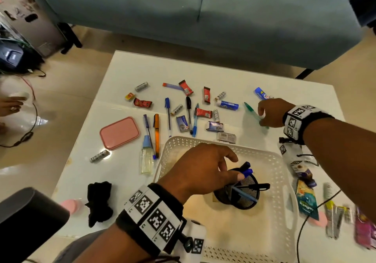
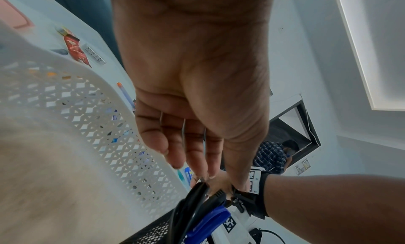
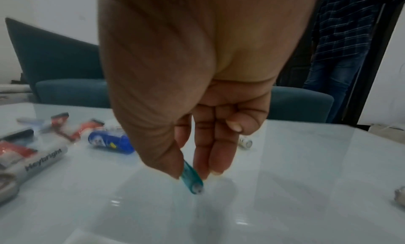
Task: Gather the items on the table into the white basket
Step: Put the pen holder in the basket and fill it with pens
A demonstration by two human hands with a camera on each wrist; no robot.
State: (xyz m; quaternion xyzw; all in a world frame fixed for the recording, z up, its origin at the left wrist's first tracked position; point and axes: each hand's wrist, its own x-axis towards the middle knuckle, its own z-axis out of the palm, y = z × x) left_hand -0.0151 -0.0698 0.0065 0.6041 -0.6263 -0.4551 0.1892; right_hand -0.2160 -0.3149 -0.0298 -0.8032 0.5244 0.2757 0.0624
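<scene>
The left hand (image 1: 200, 169) hovers over the white basket (image 1: 270, 157), fingertips at the pens in a black mesh cup (image 1: 249, 198) below it. The right hand (image 1: 271, 112) pinches a green pen (image 1: 251, 111), blue tubes just beyond.

Living room, sofa (image 1: 183, 8), low table (image 1: 126, 73)

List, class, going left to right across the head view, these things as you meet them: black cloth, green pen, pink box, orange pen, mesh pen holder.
Black cloth → pink box → orange pen → mesh pen holder, standing inside the white basket → green pen, pinched by the right hand.
</scene>
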